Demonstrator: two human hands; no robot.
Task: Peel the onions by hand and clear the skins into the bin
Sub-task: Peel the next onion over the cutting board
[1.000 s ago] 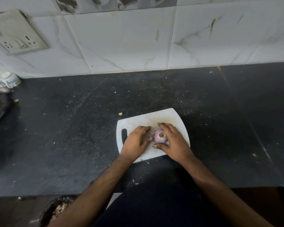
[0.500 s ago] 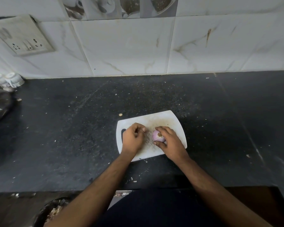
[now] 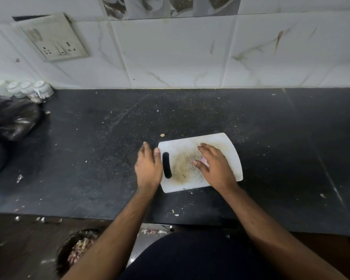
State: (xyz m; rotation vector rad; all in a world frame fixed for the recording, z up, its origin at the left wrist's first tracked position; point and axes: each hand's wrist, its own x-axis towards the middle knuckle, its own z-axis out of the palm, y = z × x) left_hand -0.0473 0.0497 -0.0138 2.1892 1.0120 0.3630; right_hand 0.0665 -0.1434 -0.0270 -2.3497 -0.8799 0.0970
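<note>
Black stone counter fills the frame; at centre your right hand (image 3: 215,166) cups the small pink peeled onion (image 3: 203,159) on the stained white plastic board (image 3: 226,145). It looks light, firm, slick: pinch its ends. Your left hand (image 3: 148,166) lies flat at the board's left edge.

Count, head view.

Hands: two. Left hand (image 3: 149,168) at the board's left edge, right hand (image 3: 215,167) on the board.

Board (image 3: 228,150): one, white, with one dark handle slot (image 3: 167,165).

Onion (image 3: 203,160): one, pink, mostly hidden under the right hand.

Bench (image 3: 271,128): one, black; loose skin scraps scattered on it, too many and too small to count.

Cups (image 3: 21,88): four, white, in a row at the far left by the wall.

Bag (image 3: 14,120): one, dark, beside the cups.

Socket plate (image 3: 53,37): one, on the tiled wall.

Bin (image 3: 77,249): one, below the bench edge at lower left, with skins inside, uncountable.
</note>
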